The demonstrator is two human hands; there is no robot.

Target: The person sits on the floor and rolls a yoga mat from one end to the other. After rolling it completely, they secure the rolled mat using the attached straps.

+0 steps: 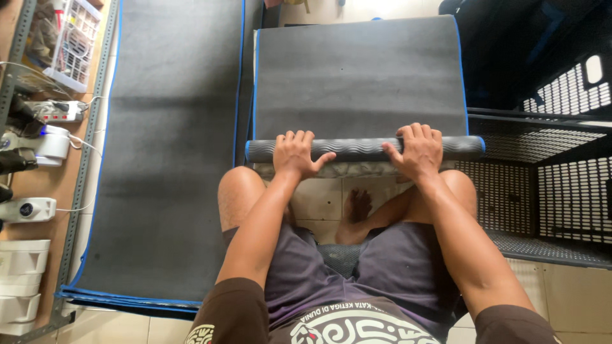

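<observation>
A grey foam mat [357,76] with blue edging lies flat on the tiled floor in front of me. Its near end is curled into a tight roll [357,148] just past my knees. My left hand [297,155] presses on the roll's left part, fingers over the top. My right hand [417,150] grips the roll's right part in the same way. I sit cross-legged, and a bare foot [354,216] shows between my legs.
A second grey mat [172,146] with blue edges lies flat to the left, over a stack of others. A metal shelf [38,146] with white devices and cables runs along the left edge. Black perforated crates [548,185] stand at the right.
</observation>
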